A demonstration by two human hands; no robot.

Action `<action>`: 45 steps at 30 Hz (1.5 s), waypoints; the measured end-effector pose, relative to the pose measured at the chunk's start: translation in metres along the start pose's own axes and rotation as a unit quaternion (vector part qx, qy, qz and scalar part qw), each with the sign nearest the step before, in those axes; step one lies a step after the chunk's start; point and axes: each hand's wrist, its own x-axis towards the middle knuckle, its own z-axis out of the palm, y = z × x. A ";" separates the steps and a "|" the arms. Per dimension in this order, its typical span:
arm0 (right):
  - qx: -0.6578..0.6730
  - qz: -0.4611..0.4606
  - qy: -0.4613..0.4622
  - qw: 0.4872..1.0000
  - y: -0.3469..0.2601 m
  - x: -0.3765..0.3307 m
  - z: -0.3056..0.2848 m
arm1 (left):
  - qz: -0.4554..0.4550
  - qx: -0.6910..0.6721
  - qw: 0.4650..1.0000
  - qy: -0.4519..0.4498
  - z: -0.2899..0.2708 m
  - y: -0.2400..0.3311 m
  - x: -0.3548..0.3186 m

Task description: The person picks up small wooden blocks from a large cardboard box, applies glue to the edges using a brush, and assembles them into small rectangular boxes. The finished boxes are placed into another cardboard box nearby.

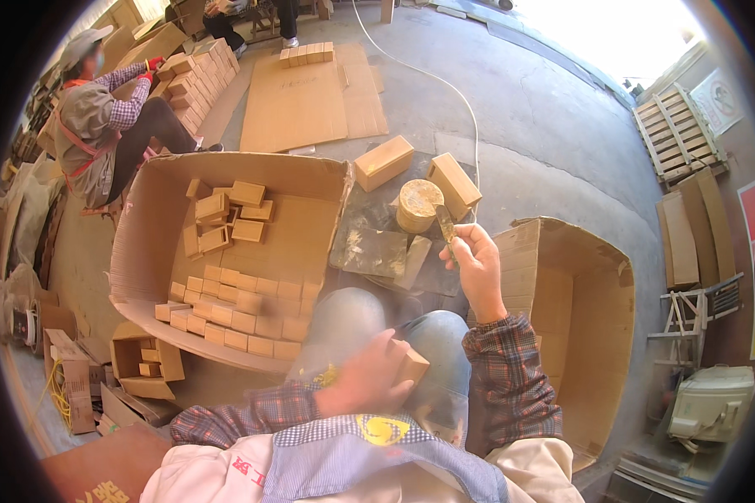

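My left hand (362, 377) grips a small wooden block (410, 365) over my lap, above my knee. My right hand (476, 260) is raised in front of me and holds a putty knife (445, 225) whose blade points at a round tub of tan filler paste (417, 204) on the floor. Two larger wooden blocks (383, 162) (454, 184) lie beside the tub. A smeared dark sheet (373, 249) covers the floor under the tub.
A big open cardboard box (143, 210) on my left holds several small wooden blocks in rows. Another open cardboard box (596, 318) stands on my right. A seated person (101, 117) works at the far left by stacked blocks. Flat cardboard (302, 101) lies ahead; pallets lean at right.
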 end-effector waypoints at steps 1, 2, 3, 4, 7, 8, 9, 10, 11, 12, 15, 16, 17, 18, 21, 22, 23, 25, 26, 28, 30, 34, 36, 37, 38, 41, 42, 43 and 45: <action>0.008 0.009 -0.009 1.000 -0.001 -0.004 -0.002 | 0.019 0.006 1.000 0.002 -0.005 0.000 0.002; 0.017 0.016 -0.019 1.000 -0.002 -0.005 -0.003 | 0.040 0.013 0.999 0.005 -0.014 -0.001 0.008; 0.026 0.022 -0.019 0.999 -0.002 -0.007 -0.005 | 0.047 0.028 0.998 -0.019 -0.022 -0.001 0.014; 0.038 0.017 -0.028 0.999 -0.001 -0.007 -0.006 | 0.067 0.018 0.997 0.033 -0.031 -0.001 0.025; 0.045 0.025 -0.019 0.999 0.005 -0.003 -0.014 | 0.106 0.020 0.983 0.152 -0.066 -0.017 0.085; 0.019 0.025 -0.007 0.999 0.009 -0.001 -0.016 | 0.106 0.006 0.974 0.198 -0.076 -0.023 0.110; 0.014 0.029 0.002 0.999 0.012 0.002 -0.018 | 0.097 0.006 0.972 0.216 -0.085 -0.030 0.137; 0.010 0.034 0.012 0.999 0.016 0.005 -0.020 | 0.084 0.009 0.969 0.232 -0.090 -0.036 0.163; 0.001 0.052 0.033 0.998 0.019 0.008 -0.023 | 0.073 0.043 0.969 0.233 -0.092 -0.041 0.184; -0.001 0.046 0.040 0.998 0.023 0.011 -0.024 | 0.074 0.077 0.963 0.249 -0.093 -0.044 0.204; 0.007 0.039 0.040 0.998 0.029 0.016 -0.030 | 0.086 0.135 0.961 0.227 -0.095 -0.057 0.244; -0.012 0.029 0.044 0.999 0.029 0.018 -0.032 | 0.067 0.152 0.971 0.172 -0.096 -0.059 0.253; -0.030 0.029 0.047 0.998 0.029 0.019 -0.033 | 0.069 0.115 0.978 0.158 -0.098 -0.061 0.259; -0.052 0.040 0.056 0.996 0.028 0.021 -0.035 | 0.046 0.082 0.990 0.108 -0.101 -0.064 0.264; -0.082 0.048 0.066 0.993 0.023 0.029 -0.037 | -0.001 -0.079 0.995 0.066 -0.117 -0.070 0.271; -0.142 0.019 0.067 0.987 0.021 0.033 -0.036 | 0.002 -0.130 0.988 0.087 -0.121 -0.072 0.272; -0.202 -0.012 0.067 0.977 0.018 0.038 -0.034 | 0.003 -0.183 0.977 0.107 -0.125 -0.073 0.271; -0.312 -0.092 0.059 0.944 0.012 0.048 -0.031 | 0.014 -0.249 0.958 0.141 -0.129 -0.077 0.265; -0.362 -0.140 0.051 0.920 0.009 0.052 -0.028 | 0.005 -0.318 0.937 0.143 -0.128 -0.078 0.259; -0.445 -0.194 0.024 0.874 0.003 0.064 -0.020 | -0.011 -0.469 0.872 0.137 -0.121 -0.078 0.249; -0.508 -0.219 -0.018 0.833 0.000 0.078 -0.009 | -0.051 -0.518 0.846 0.118 -0.116 -0.080 0.244; -0.619 -0.216 -0.068 0.752 0.006 0.105 0.011 | -0.063 -0.565 0.814 0.124 -0.110 -0.082 0.242; -0.638 -0.206 -0.086 0.737 0.012 0.112 0.016 | -0.066 -0.556 0.819 0.127 -0.108 -0.082 0.244; -0.646 -0.203 -0.093 0.730 0.016 0.113 0.018 | -0.067 -0.551 0.822 0.128 -0.108 -0.081 0.244; -0.638 -0.187 -0.098 0.740 0.018 0.114 0.018 | -0.068 -0.552 0.821 0.128 -0.107 -0.081 0.244; -0.616 -0.159 -0.101 0.765 0.021 0.114 0.017 | -0.066 -0.554 0.820 0.128 -0.107 -0.081 0.243; -0.611 -0.161 -0.096 0.769 0.021 0.114 0.017 | -0.062 -0.555 0.820 0.125 -0.107 -0.081 0.243; -0.608 -0.159 -0.084 0.773 0.019 0.114 0.016 | -0.056 -0.555 0.821 0.122 -0.108 -0.082 0.243; -0.613 -0.139 -0.101 0.771 0.014 0.115 0.015 | -0.054 -0.567 0.813 0.119 -0.108 -0.083 0.244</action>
